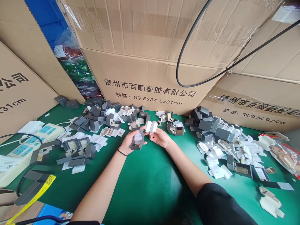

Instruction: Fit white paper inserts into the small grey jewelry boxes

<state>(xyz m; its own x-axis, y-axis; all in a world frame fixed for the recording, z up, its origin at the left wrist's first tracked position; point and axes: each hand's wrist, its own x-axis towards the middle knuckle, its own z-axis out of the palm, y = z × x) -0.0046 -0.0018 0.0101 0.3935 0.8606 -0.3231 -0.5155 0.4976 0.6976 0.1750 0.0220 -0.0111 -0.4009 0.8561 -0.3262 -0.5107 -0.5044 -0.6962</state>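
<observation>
Over the middle of the green table, my left hand [127, 143] is closed around a small dark grey hinged box [137, 141], which stands open with pale lining inside. Beside it, my right hand [160, 137] pinches a small folded white card insert [151, 127] between thumb and fingers. The insert is just above and to the right of the box. Behind my hands lie open grey boxes [175, 128] and loose white paper pieces. The small contents of the held box are too fine to make out.
Heaps of grey boxes and white inserts lie left [79, 147] and right [222, 131]. A power strip [32, 142] stands at the left. Large cardboard cartons [145, 72] wall the back, and a black cable [180, 62] hangs before them. A plastic bag [286, 153] lies far right.
</observation>
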